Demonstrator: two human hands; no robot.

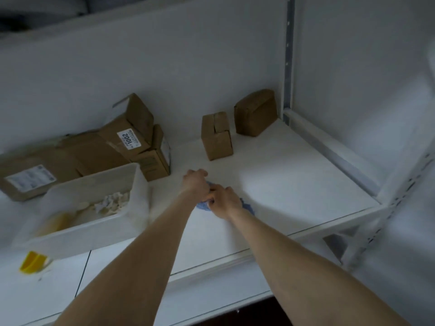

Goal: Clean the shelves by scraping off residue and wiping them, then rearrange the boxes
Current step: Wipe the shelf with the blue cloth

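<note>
Tub (140, 187) holds crumpled scraps (112, 201); left hand (196, 182), right hand (224, 201) grip cloth (247, 207)

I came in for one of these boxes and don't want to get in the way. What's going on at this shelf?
A person is wiping the white shelf. The left hand and right hand are bunched together, gripping a blue cloth against the surface. A pile of cardboard boxes sits to the left, and two small boxes stand near the back. A white bin holding scraps is beside the hands. A yellow tool lies untouched at the front left.
</note>
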